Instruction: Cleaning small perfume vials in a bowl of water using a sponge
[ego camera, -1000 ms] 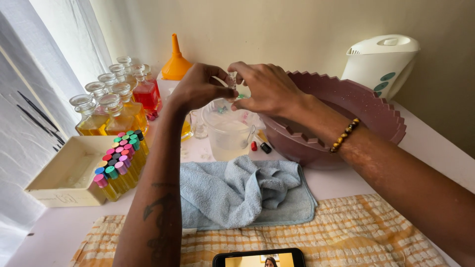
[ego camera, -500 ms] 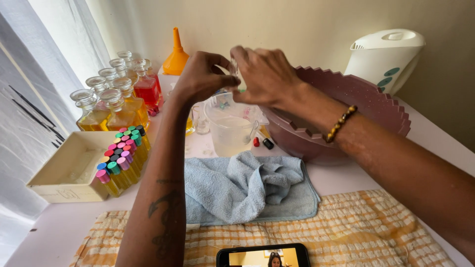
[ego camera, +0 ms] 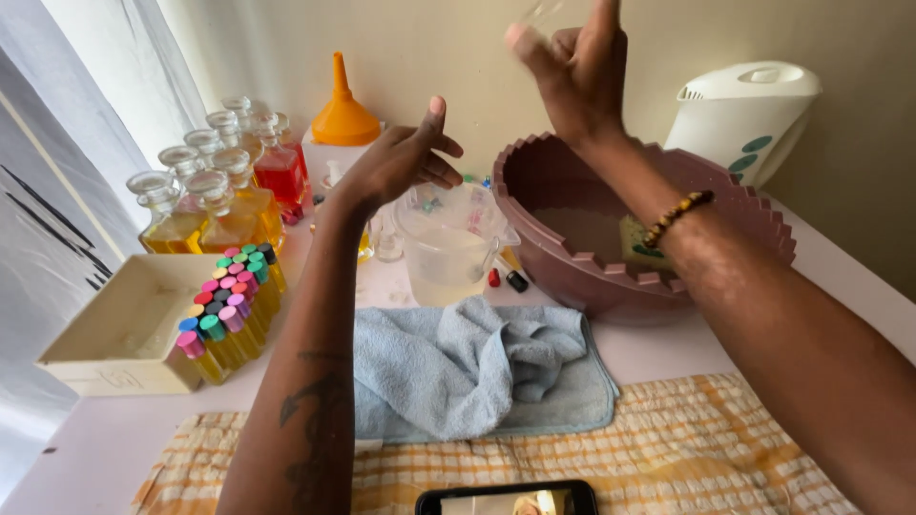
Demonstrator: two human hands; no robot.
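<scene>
My left hand [ego camera: 401,160] hovers just above a clear plastic measuring jug [ego camera: 448,253] of cloudy liquid, fingers loosely apart with nothing in them. My right hand [ego camera: 572,72] is raised high above the jug and the mauve scalloped bowl [ego camera: 582,277]. Its fingers are pinched on a small clear vial [ego camera: 541,11], which is blurred at the top edge. A bead bracelet is on my right wrist.
Glass stopper bottles [ego camera: 239,191] of yellow and red liquid and an orange funnel [ego camera: 343,110] stand at the back left. Coloured-cap vials [ego camera: 229,305] lean on a cream box [ego camera: 114,324]. In front lie a blue towel [ego camera: 468,367], checked cloth [ego camera: 668,448] and phone [ego camera: 506,499]. A white kettle [ego camera: 754,105] stands right.
Both hands were together over the jug. My right hand has since lifted up and away with the vial, and my left hand has let go and opened.
</scene>
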